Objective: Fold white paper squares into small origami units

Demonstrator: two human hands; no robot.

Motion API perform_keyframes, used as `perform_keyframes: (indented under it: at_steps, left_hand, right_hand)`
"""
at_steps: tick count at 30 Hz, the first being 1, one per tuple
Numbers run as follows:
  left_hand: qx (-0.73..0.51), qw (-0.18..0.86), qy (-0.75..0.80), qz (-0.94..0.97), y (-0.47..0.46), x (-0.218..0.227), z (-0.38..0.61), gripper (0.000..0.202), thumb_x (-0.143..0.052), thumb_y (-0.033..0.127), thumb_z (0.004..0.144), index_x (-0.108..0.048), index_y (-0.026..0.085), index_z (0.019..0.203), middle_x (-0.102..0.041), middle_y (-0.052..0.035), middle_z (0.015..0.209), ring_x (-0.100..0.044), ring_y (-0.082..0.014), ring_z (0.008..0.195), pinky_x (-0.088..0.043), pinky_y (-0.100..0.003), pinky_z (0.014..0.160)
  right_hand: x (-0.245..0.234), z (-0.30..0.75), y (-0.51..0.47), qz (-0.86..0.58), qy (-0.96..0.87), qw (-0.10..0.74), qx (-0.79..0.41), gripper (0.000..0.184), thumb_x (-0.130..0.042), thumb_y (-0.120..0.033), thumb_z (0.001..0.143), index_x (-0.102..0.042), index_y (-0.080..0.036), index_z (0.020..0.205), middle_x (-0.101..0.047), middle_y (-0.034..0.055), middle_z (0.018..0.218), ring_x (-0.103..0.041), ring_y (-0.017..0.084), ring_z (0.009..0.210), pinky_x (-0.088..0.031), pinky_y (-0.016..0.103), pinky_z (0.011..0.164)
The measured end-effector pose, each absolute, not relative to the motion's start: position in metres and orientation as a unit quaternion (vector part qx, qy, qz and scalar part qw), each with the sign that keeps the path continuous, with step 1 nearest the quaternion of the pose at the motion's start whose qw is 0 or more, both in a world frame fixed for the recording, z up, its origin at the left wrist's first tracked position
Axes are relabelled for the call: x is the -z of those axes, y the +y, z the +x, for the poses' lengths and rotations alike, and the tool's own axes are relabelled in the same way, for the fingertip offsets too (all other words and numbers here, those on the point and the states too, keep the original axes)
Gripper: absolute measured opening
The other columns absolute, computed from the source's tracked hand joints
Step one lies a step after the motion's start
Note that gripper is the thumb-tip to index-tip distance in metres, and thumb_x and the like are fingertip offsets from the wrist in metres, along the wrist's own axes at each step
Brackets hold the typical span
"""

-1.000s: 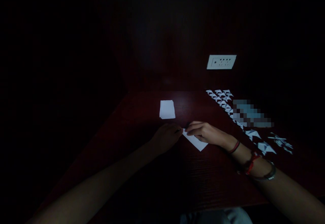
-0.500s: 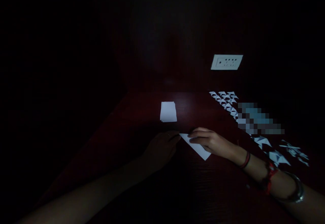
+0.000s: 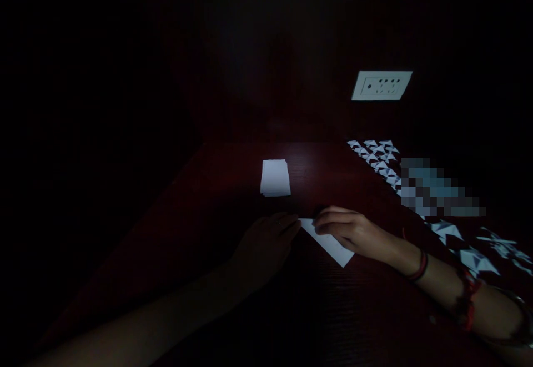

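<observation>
A folded sheet of white paper (image 3: 335, 247) lies at a slant on the dark red tabletop, its narrow end toward the left. My right hand (image 3: 343, 228) is closed over its upper side, fingers bent and pressed together, hiding part of the sheet. In deep shadow, my left hand (image 3: 268, 245) has its fingertips together at the paper's upper left corner. The thumb of that hand is hard to make out. Just beyond both hands sits a small stack of white paper (image 3: 275, 177).
Rows of folded white paper pieces (image 3: 377, 159) run along the table's right side, with larger ones (image 3: 477, 261) nearer my right forearm. Thin white paper strips (image 3: 502, 245) lie farther right. Pixelation covers one patch there. A white wall socket (image 3: 382, 85) is at the back right.
The view has shifted slightly, so the socket and folded pieces appear higher and farther right. Both hands stay at the paper, with the right one a little farther right in the picture.
</observation>
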State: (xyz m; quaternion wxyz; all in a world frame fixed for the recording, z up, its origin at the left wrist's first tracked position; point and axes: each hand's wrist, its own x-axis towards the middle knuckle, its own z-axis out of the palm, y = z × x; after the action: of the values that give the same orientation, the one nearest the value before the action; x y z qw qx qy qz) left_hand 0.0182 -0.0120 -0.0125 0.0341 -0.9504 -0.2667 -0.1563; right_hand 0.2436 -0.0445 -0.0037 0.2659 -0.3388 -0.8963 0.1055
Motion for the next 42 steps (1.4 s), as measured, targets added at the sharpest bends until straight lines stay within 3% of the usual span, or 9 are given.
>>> perform_keyframes:
  at_steps: [17, 28, 35, 42]
  left_hand:
    - [0.104, 0.052, -0.277, -0.954, -0.015, 0.011, 0.018, 0.041, -0.039, 0.011, 0.081, -0.04, 0.02, 0.122, -0.034, -0.0018, 0.132, -0.03, -0.0212, 0.12, -0.032, -0.037, 0.093]
    - [0.081, 0.017, -0.259, -0.962, -0.012, 0.007, 0.016, 0.045, -0.039, 0.009, 0.079, -0.039, 0.024, 0.122, -0.036, 0.0026, 0.131, -0.032, -0.0192, 0.117, -0.03, -0.036, 0.093]
    - [0.08, 0.031, -0.258, -0.962, -0.015, 0.004, 0.014, 0.045, -0.039, 0.013, 0.081, -0.036, 0.024, 0.125, -0.034, 0.0021, 0.132, -0.027, -0.0205, 0.12, -0.026, -0.037, 0.094]
    - [0.062, 0.041, -0.268, -0.96, -0.019, 0.0, 0.017, 0.046, -0.039, 0.013, 0.081, -0.035, 0.025, 0.125, -0.034, 0.0026, 0.132, -0.027, -0.0223, 0.119, -0.026, -0.038, 0.093]
  right_hand:
    - [0.004, 0.246, -0.046, -0.336, -0.903, 0.252, -0.091, 0.027, -0.039, -0.004, 0.081, -0.059, -0.015, 0.095, -0.058, 0.0067, 0.097, -0.049, 0.016, 0.098, -0.044, 0.031, 0.085]
    - [0.001, 0.244, -0.048, -0.34, -0.908, 0.234, -0.077, 0.026, -0.038, -0.007, 0.081, -0.059, -0.014, 0.095, -0.058, 0.0072, 0.096, -0.048, 0.016, 0.097, -0.042, 0.033, 0.086]
    - [-0.009, 0.244, -0.045, -0.36, -0.9, 0.234, -0.078, 0.037, -0.037, -0.002, 0.076, -0.056, -0.015, 0.105, -0.058, 0.006, 0.099, -0.05, 0.015, 0.093, -0.039, 0.034, 0.085]
    - [-0.013, 0.238, -0.042, -0.41, -0.899, 0.156, -0.006, 0.043, -0.041, -0.002, 0.076, -0.052, -0.02, 0.112, -0.057, 0.0054, 0.094, -0.048, 0.016, 0.088, -0.039, 0.031, 0.076]
